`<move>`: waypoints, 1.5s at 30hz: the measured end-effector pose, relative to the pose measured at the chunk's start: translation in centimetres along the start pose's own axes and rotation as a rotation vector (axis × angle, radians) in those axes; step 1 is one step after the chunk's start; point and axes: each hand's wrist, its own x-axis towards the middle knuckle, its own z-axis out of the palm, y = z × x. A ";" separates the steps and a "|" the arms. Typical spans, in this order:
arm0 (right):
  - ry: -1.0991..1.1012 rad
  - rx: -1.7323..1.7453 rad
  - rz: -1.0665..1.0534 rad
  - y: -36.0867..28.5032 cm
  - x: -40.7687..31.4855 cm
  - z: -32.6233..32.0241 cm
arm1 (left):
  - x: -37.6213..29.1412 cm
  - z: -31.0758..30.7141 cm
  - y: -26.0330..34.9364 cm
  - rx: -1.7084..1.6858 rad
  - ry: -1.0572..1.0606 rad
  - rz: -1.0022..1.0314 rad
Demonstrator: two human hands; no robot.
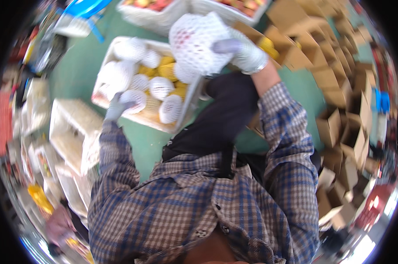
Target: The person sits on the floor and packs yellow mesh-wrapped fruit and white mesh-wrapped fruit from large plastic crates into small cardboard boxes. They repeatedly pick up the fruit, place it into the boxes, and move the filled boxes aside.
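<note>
My right hand, in a pale glove, grips a fruit in a white foam net, held up above the right back of a white foam crate. Red skin shows through the mesh. My left hand, gloved too, is at the crate's near left side, its fingers against a white-netted fruit; whether it grips this is unclear. Inside the crate lie several more fruits in white foam nets and several in yellow nets. The lower part of the crate's right side is beside my dark-trousered leg.
Two lined crates of red and yellow fruit stand at the back. Many opened cardboard boxes fill the right side, one holding yellow netting. White foam crates lie at left, and a blue plastic stool stands back left.
</note>
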 end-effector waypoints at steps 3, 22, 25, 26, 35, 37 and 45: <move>0.462 -0.193 -0.061 -4.6 -15.8 -2.9 | -2.6 0.3 2.5 -0.920 -0.223 0.031; 0.946 -1.453 0.843 14.3 -32.8 -16.5 | -7.9 42.6 38.2 0.525 -1.014 0.818; 0.947 -1.371 1.025 17.0 -31.9 -19.8 | -9.0 47.9 36.6 0.936 -0.829 1.161; 0.938 -1.355 1.049 18.3 -31.9 -21.0 | -9.4 49.8 36.1 1.031 -0.811 1.083; 1.141 -1.372 1.043 29.2 -31.4 -26.1 | -3.9 62.7 23.9 1.344 -0.616 0.983; 1.112 -1.469 1.104 29.6 -31.3 -26.0 | -3.5 64.8 22.6 1.378 -0.590 0.818; 0.663 -1.118 1.198 24.2 -31.4 -27.0 | -7.7 50.7 35.9 0.953 -0.913 1.039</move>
